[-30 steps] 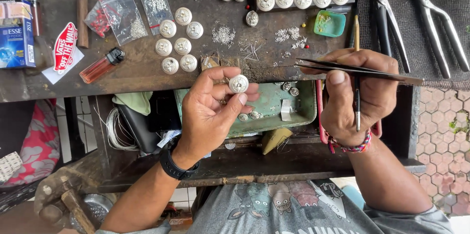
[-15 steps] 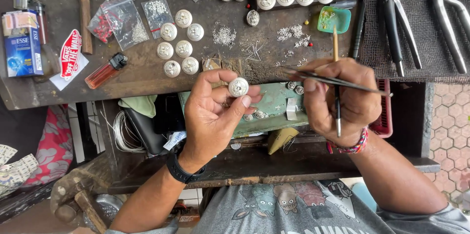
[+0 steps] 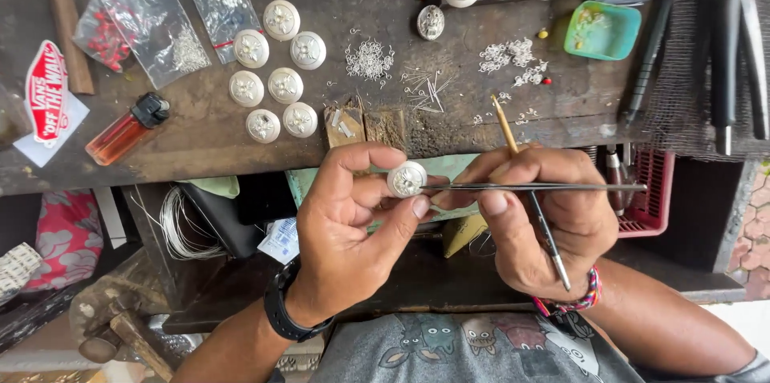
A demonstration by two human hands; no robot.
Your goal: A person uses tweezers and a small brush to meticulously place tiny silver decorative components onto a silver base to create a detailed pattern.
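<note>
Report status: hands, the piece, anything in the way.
Left hand pinches round silver button. Right hand holds tweezers to its edge, brush tucked between fingers. Nothing blocking; more buttons lie apart on bench.

Bare tabletop lies open between the orange lighter and the cluster of round silver buttons. Farther back, plastic bags, wire scraps and a green dish crowd the way; pliers block the right.

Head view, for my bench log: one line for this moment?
left hand: pinches round silver button | right hand: holds thin dark tweezers, tips at button, plus a brush
</note>
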